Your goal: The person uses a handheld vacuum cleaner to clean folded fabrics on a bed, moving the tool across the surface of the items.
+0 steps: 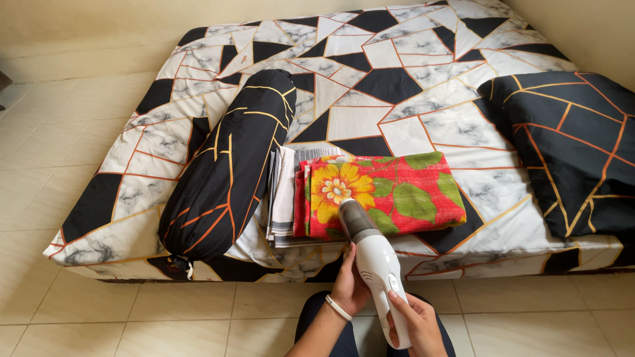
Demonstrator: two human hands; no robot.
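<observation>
White handheld vacuum (375,261) in both hands' closed fingers (405,309), nozzle toward floral blanket (390,192).

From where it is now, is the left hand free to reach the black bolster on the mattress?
Probably not at once: the left hand is on the white handheld vacuum, as is the right hand. Otherwise nothing lies between it and the bolster.

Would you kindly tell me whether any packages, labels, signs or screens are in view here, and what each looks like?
None in view: no package, sign or screen shows. The white handheld vacuum, held by the left hand and right hand, shows only small grey marks, too small to make out.
</observation>
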